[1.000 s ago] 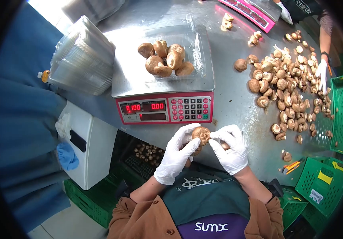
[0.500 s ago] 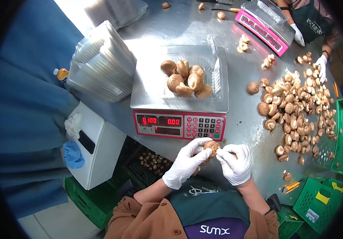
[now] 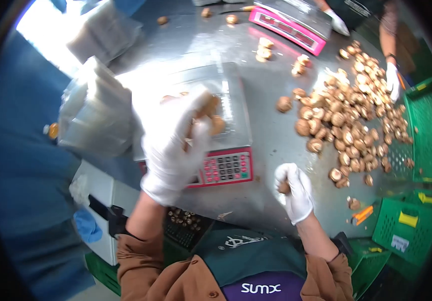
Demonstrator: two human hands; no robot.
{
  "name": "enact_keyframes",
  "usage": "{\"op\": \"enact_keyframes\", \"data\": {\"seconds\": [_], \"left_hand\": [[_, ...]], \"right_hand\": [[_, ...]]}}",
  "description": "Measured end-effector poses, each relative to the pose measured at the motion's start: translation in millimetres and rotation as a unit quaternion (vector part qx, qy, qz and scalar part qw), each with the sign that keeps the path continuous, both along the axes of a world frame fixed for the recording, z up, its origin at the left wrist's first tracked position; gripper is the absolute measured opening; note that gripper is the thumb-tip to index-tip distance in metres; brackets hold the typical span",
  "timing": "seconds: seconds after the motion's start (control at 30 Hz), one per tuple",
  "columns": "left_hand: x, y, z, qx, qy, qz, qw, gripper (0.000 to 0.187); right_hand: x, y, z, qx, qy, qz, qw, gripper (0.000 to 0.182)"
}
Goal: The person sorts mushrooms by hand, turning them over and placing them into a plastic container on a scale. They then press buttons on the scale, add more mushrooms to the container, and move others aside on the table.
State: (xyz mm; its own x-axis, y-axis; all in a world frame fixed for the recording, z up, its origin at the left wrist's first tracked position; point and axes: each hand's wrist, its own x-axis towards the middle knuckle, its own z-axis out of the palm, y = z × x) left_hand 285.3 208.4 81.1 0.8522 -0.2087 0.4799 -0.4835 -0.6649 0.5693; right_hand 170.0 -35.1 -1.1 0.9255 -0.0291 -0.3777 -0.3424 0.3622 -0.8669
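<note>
My left hand (image 3: 168,140), gloved in white and blurred by motion, hangs over the scale (image 3: 248,168) and its clear plastic tray (image 3: 231,95). Brown of a shiitake mushroom (image 3: 188,144) shows between its curled fingers; how many it holds I cannot make out. The hand covers most of the tray, the mushrooms in it and the scale's display. A mushroom (image 3: 218,125) is partly visible beside the fingers. Right of the scale, above the metal table (image 3: 271,140), my gloved right hand (image 3: 297,195) is closed round a small brown mushroom (image 3: 284,188).
A large mushroom pile (image 3: 346,120) covers the table's right side, near green crates (image 3: 409,220) and an orange-handled tool (image 3: 362,215). Stacked clear trays (image 3: 93,113) stand at left. At the back are a second pink scale (image 3: 288,30) and a co-worker's gloved hand (image 3: 392,83).
My left hand has moved from beside my right hand, up and left over the tray. My right hand stays near the table's front, holding a mushroom. The whole view has shifted.
</note>
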Motion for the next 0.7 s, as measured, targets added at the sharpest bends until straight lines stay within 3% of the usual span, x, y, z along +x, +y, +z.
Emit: {"op": "enact_keyframes", "data": {"seconds": [0.07, 0.13, 0.2, 0.3, 0.33, 0.4, 0.47, 0.5, 0.6, 0.67, 0.7], "left_hand": [[41, 4, -4, 0.153, -0.139, -0.023, 0.978, 0.040], [54, 6, -16, 0.225, -0.053, -0.018, 0.973, 0.041], [58, 10, -22, 0.360, -0.007, -0.050, 0.932, 0.043], [43, -9, 2, 0.434, -0.010, 0.015, 0.901, 0.049], [38, -20, 8, 0.385, -0.067, 0.020, 0.920, 0.049], [24, -39, 6, 0.239, -0.063, -0.017, 0.969, 0.050], [-4, -75, 1, 0.027, 0.093, -0.150, 0.984, 0.043], [-14, -89, -16, -0.012, 0.149, -0.208, 0.967, 0.046], [-51, -137, -45, -0.177, 0.477, -0.278, 0.815, 0.064], [-77, -167, -94, -0.408, 0.544, -0.252, 0.689, 0.057], [-78, -172, -100, -0.395, 0.573, -0.232, 0.680, 0.053]], "right_hand": [[-3, -2, -7, 0.167, 0.053, -0.059, 0.983, 0.041], [-9, -11, -14, 0.248, 0.065, -0.063, 0.964, 0.040], [-14, -16, -8, 0.190, 0.037, -0.055, 0.980, 0.040], [-21, -23, -5, 0.044, -0.045, -0.050, 0.997, 0.051], [-23, -25, -5, -0.015, -0.078, -0.048, 0.996, 0.056], [-25, -27, -4, -0.049, -0.074, -0.066, 0.994, 0.067], [-25, -29, 2, -0.116, -0.080, -0.068, 0.988, 0.069], [-27, -31, 2, -0.171, -0.096, -0.071, 0.978, 0.072], [-31, -41, 5, -0.410, -0.175, -0.059, 0.893, 0.073], [-37, -45, -7, -0.473, -0.202, -0.058, 0.856, 0.075], [-41, -47, -11, -0.444, -0.179, -0.053, 0.876, 0.074]]}}
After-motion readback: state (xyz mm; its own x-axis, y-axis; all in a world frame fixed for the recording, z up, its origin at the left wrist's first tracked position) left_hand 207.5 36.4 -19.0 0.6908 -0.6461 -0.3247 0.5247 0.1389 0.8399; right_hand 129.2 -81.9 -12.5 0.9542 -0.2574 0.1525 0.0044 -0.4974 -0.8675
